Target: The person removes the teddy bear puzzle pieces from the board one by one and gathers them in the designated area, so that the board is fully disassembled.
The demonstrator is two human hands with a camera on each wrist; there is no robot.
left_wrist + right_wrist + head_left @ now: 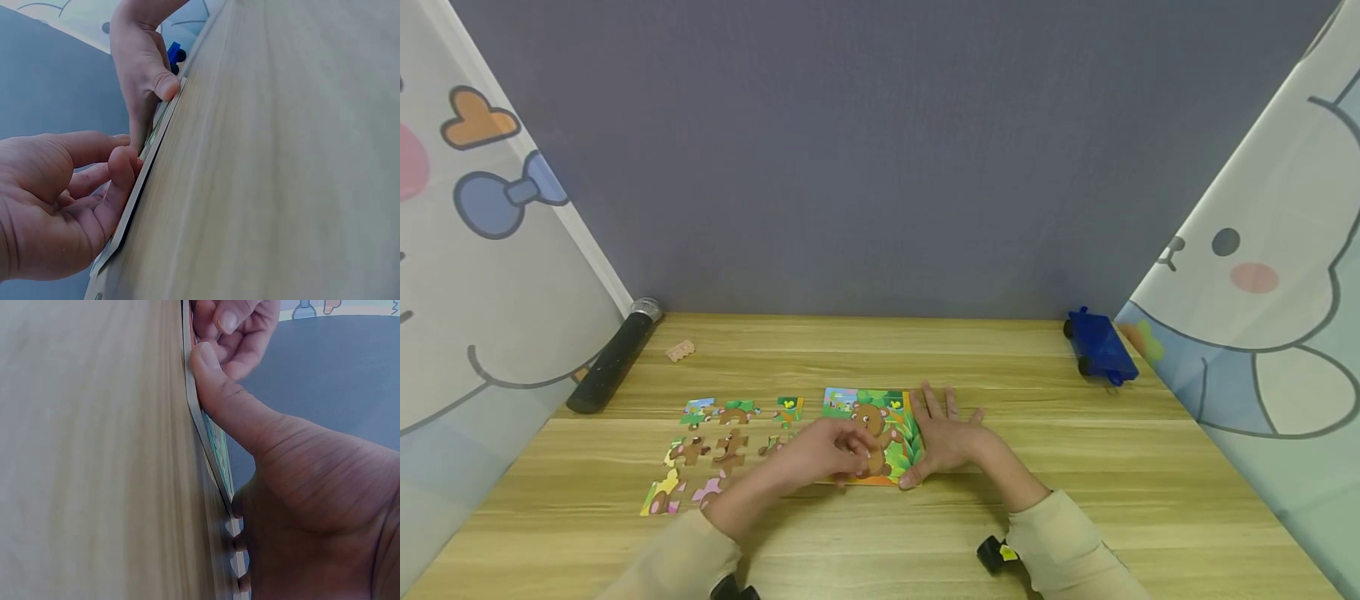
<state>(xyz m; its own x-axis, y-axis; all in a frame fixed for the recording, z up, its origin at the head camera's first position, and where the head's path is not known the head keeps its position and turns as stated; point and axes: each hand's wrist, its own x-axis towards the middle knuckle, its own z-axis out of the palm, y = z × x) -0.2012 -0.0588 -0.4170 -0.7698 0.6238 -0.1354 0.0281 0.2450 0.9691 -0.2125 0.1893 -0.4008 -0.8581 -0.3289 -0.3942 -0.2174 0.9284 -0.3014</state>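
A flat puzzle board (pixel 913 433) with a brown bear and green leaves lies on the table in front of me. My left hand (pixel 831 450) is over its left part, palm partly hiding the picture. Its thumb and fingers (pixel 119 162) are bent together, tips right at the board's surface; I cannot tell whether a piece is between them. Spread out, my right hand (pixel 947 437) rests along the board's right edge, thumb (pixel 209 359) on the near corner. Several loose puzzle pieces (pixel 730 450) lie left of the board in rows, some hidden behind the left forearm.
A black microphone (pixel 613 362) lies at the table's left edge, with a small beige block (pixel 681 351) beside it. At the far right sits a blue toy cart (pixel 1101 343). A grey panel (pixel 880 167) rises behind the wooden table (pixel 1075 475).
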